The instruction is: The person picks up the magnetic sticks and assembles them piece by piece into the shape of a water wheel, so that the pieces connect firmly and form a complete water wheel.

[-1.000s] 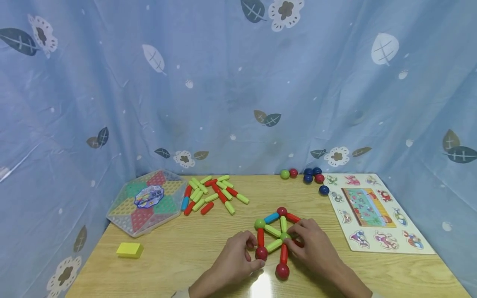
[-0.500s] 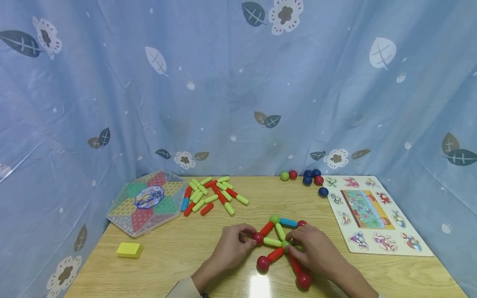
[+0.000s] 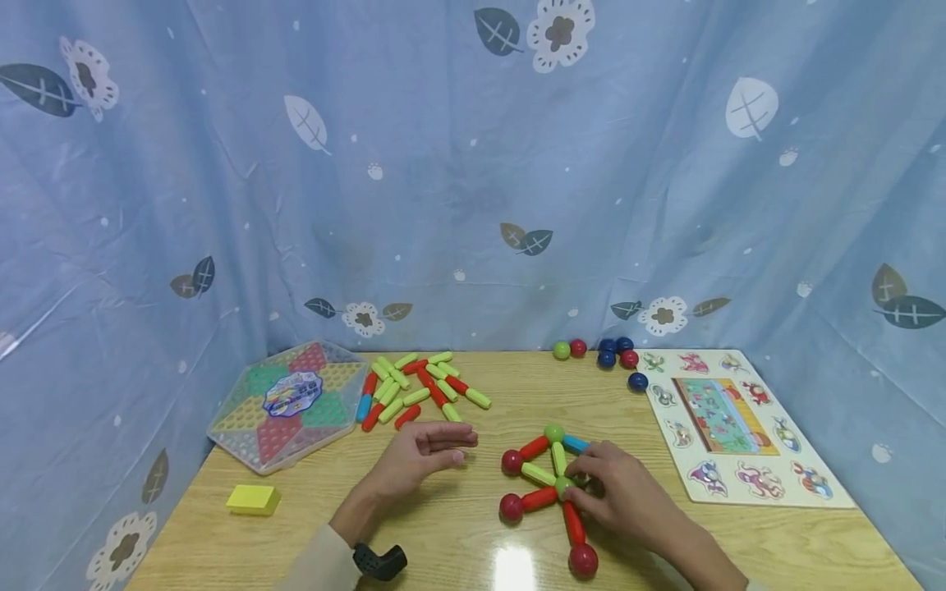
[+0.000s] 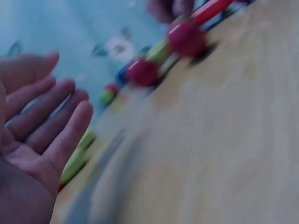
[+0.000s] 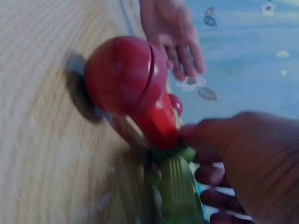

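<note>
My right hand (image 3: 621,488) pinches the green ball (image 3: 563,487) at the hub of a wheel-like frame of toy rods and balls on the table. Lime-green rods (image 3: 538,474) and red rods (image 3: 573,523) fan out from that hub. Around the outside are red balls (image 3: 583,560), a green ball (image 3: 553,433) and a blue rod (image 3: 575,444); the frame's far right is hidden behind my right hand. In the right wrist view a red ball (image 5: 122,77) looms close. Left of the frame my left hand (image 3: 423,456) is held apart with straight fingers, nothing in it.
Loose green, red and blue rods (image 3: 416,397) lie in a pile at the back left, beside a hexagonal game box (image 3: 284,447). A yellow block (image 3: 253,500) sits at left. Several loose balls (image 3: 607,359) stand at the back, near a picture puzzle board (image 3: 709,488) on the right.
The frame has turned clockwise about its hub, which my right hand keeps pinching. My left hand has left the red ball at the frame's edge and moved away to the left, its fingers straightening.
</note>
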Available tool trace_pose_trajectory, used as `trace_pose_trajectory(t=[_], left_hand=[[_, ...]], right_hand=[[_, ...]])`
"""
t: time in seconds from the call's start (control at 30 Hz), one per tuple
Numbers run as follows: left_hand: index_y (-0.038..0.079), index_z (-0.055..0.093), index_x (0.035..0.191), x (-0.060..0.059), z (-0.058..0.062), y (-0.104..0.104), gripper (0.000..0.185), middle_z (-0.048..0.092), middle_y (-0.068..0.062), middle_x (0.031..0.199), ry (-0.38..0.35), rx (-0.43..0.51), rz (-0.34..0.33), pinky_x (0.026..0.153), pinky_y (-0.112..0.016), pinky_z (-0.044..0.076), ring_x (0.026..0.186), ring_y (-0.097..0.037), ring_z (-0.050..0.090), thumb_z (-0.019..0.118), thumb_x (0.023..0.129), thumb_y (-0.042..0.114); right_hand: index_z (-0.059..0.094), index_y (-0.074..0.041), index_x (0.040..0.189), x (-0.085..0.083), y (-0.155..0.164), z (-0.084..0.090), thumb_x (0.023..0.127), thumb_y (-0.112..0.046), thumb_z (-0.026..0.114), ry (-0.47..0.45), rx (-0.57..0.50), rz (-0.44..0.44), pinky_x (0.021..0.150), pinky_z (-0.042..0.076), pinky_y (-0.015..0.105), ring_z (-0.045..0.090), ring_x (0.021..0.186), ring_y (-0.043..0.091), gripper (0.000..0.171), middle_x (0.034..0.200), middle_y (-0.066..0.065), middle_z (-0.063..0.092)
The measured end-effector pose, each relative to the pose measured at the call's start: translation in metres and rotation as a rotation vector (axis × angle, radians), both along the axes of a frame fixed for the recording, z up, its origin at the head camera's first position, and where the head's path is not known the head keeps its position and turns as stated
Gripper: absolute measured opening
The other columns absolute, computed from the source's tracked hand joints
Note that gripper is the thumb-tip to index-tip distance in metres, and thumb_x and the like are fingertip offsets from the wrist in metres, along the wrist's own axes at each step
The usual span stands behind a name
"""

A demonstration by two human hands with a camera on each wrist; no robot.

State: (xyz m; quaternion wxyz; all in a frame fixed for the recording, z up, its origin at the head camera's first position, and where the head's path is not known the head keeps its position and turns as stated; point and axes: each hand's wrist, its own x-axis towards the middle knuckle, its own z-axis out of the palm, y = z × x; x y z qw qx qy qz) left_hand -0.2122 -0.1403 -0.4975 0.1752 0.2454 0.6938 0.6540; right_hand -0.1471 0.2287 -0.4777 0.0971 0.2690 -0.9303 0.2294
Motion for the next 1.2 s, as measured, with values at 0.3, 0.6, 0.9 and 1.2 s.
trace_pose_trajectory(t=[0.3, 0.6, 0.9, 1.2], left_hand=[[-0.009, 0.058, 0.151, -0.016, 0.014, -0.07, 0.048, 0.063, -0.035, 0.148, 0.084, -0.017, 0.092, 0.104, -0.035, 0.061, 0.136, -0.039, 0.068, 0.069, 0.108, 0.009], [0.001, 0.067, 0.147, -0.031, 0.012, -0.08, 0.047, 0.074, -0.018, 0.141, 0.177, -0.313, 0.308, 0.101, -0.031, 0.062, 0.127, -0.034, 0.074, 0.077, 0.104, 0.016], [0.002, 0.082, 0.114, -0.035, 0.004, -0.038, 0.021, 0.081, -0.006, 0.097, 0.596, -0.806, 0.503, 0.076, -0.039, 0.063, 0.085, -0.017, 0.074, 0.085, 0.093, 0.004], [0.002, 0.081, 0.119, -0.001, 0.012, 0.003, 0.022, 0.081, -0.007, 0.103, 0.276, -0.554, 0.486, 0.076, -0.033, 0.062, 0.091, -0.017, 0.074, 0.081, 0.097, 0.004]], right_hand=[[0.078, -0.037, 0.103, -0.004, 0.006, -0.006, 0.093, -0.033, 0.089, -0.002, -0.008, 0.074, 0.085, 0.055, 0.033, 0.057, 0.1, 0.002, 0.015, 0.106, -0.025, 0.071], [0.078, -0.036, 0.1, -0.004, 0.003, -0.005, 0.094, -0.038, 0.088, 0.017, -0.005, 0.063, 0.086, 0.056, 0.034, 0.059, 0.101, 0.002, 0.012, 0.103, -0.026, 0.07], [0.077, -0.037, 0.101, -0.004, 0.002, -0.009, 0.094, -0.04, 0.088, 0.063, -0.026, 0.069, 0.081, 0.054, 0.031, 0.058, 0.096, 0.001, 0.013, 0.102, -0.025, 0.07], [0.078, -0.035, 0.1, -0.002, 0.002, -0.005, 0.093, -0.039, 0.089, 0.068, -0.029, 0.065, 0.079, 0.053, 0.031, 0.058, 0.093, 0.002, 0.013, 0.101, -0.021, 0.071]])
